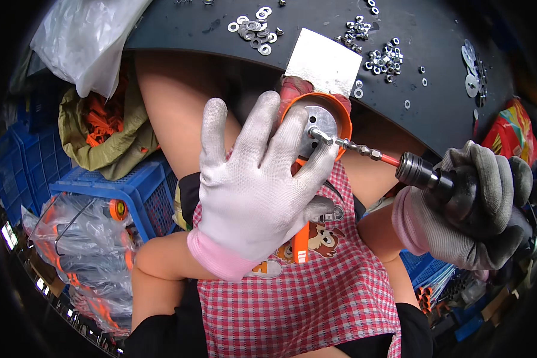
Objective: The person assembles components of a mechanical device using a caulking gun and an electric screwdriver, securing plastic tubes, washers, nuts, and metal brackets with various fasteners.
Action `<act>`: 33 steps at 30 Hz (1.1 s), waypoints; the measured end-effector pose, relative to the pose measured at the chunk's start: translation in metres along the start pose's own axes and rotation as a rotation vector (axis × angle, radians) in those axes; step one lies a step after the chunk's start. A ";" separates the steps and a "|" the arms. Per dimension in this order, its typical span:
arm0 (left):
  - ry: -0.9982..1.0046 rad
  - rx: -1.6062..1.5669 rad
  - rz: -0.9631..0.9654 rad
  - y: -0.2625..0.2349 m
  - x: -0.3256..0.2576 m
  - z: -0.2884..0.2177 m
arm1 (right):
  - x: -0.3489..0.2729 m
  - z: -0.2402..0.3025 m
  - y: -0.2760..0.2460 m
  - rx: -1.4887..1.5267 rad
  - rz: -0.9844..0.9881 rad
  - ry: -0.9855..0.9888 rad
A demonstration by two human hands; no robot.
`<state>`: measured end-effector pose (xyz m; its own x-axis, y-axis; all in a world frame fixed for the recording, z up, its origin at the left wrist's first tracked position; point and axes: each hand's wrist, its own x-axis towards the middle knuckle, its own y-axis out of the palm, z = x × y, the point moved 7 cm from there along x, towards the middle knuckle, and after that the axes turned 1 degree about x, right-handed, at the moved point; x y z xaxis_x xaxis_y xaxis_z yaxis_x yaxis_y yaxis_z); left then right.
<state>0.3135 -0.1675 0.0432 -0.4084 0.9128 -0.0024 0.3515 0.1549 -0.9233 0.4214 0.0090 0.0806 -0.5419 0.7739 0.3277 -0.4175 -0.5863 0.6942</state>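
My left hand (pixel 253 188), in a white glove with a pink cuff, has its fingers spread over a round orange housing (pixel 348 116). Inside that housing sits a grey metal disc (pixel 323 114) with holes and a short metal stud at its centre. The index fingertip lies beside the stud. Below the hand an orange strip (pixel 301 243) sticks out; its join to the housing is hidden. My right hand (pixel 480 209), gloved too, is wrapped round a black power screwdriver (pixel 416 171). Its long bit points left, the tip close to the stud; contact is unclear.
A dark table (pixel 209 30) carries washers (pixel 255 30), nuts (pixel 385 59), metal discs (pixel 471 71) and a white square pad (pixel 323 62) at its near edge. On the left stand a sack of orange parts (pixel 104 122), a blue crate (pixel 140 191) and bagged orange parts (pixel 95 256).
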 end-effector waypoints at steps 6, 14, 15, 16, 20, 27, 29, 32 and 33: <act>0.027 0.205 -0.021 0.010 -0.001 -0.007 | 0.000 -0.010 -0.003 0.018 -0.042 0.022; -0.002 0.212 -0.002 0.016 0.000 -0.004 | -0.001 -0.008 -0.014 -0.164 -0.059 0.061; -0.007 0.202 0.001 0.016 -0.002 -0.004 | -0.003 -0.006 -0.015 -0.327 -0.093 0.034; -0.011 0.192 0.005 0.016 -0.003 -0.004 | -0.003 -0.007 -0.014 -0.327 -0.092 0.036; -0.010 0.181 0.037 0.018 -0.002 -0.003 | -0.001 -0.020 -0.006 -0.072 0.037 0.108; -0.049 0.120 -0.010 0.016 0.003 -0.004 | -0.008 -0.035 0.013 -0.136 0.055 0.031; -0.060 0.093 -0.035 0.016 0.002 -0.003 | -0.009 -0.045 0.027 -0.226 0.161 0.182; -0.047 0.087 -0.079 0.017 0.000 -0.002 | -0.004 -0.046 0.038 -0.294 0.308 0.220; -0.036 0.072 -0.098 0.017 0.000 -0.003 | -0.002 -0.048 0.046 -0.332 0.369 0.226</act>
<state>0.3220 -0.1642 0.0284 -0.4680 0.8804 0.0765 0.2478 0.2139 -0.9449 0.3683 -0.0307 0.0806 -0.8239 0.4535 0.3399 -0.3582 -0.8815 0.3078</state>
